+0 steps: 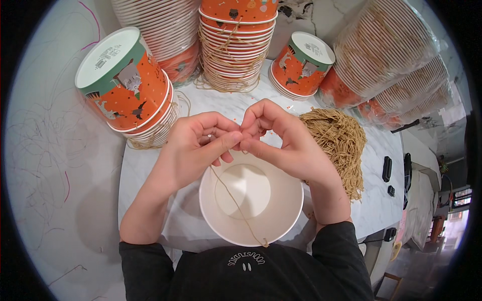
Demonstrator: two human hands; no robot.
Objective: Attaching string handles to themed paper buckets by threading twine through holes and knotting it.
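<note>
Fingertips of my left hand (208, 139) and my right hand (271, 133) meet above the far rim of a white paper bucket (293, 200). Both hands pinch closed on a thin tan cord (232, 194). The cord trails from my fingers across the bucket's mouth to its near rim, where a small knotted end shows. Its other end is hidden between my fingers. The bucket stands upright, with its pale inside facing up. A heap of loose tan cords (341, 145) lies beside my right forearm.
Orange printed buckets stand upside down in a stack (133, 88) at left, a tall stack (236, 47) behind, and a shorter one (301, 65) at right. Plastic-wrapped stacks (386, 45) lean at far right. Small black objects (387, 169) lie near the marble table's (379, 150) right edge.
</note>
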